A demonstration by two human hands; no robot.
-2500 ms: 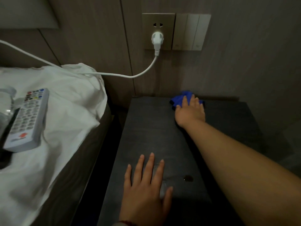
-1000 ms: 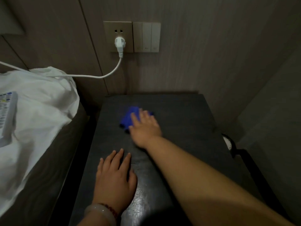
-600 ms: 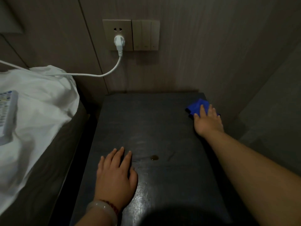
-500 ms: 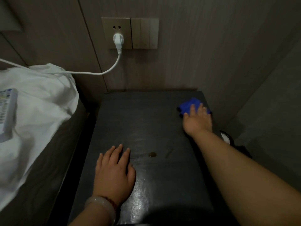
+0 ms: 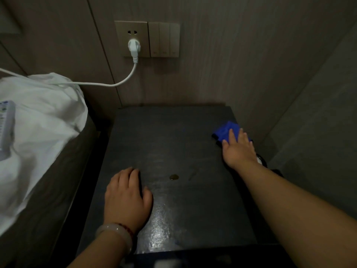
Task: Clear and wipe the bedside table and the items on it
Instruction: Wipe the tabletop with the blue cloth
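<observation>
The dark bedside table [image 5: 164,136] fills the middle of the view, its top wet and shiny near the front. My right hand [image 5: 238,149] presses flat on a blue cloth [image 5: 224,131] at the table's right edge. My left hand [image 5: 126,198] rests palm down on the table's front left, fingers slightly curled, holding nothing. A small brownish spot [image 5: 174,177] lies on the top between my hands.
A bed with a white sheet [image 5: 38,120] stands left of the table, a white remote [image 5: 6,128] lying on it. A white plug [image 5: 133,46] sits in the wall socket, its cable running left. Light switches [image 5: 164,39] are beside it. Walls close in behind and on the right.
My right hand swept the blue cloth from the table's middle to its right edge and now sits slightly nearer the front. My left hand's fingers have curled a little.
</observation>
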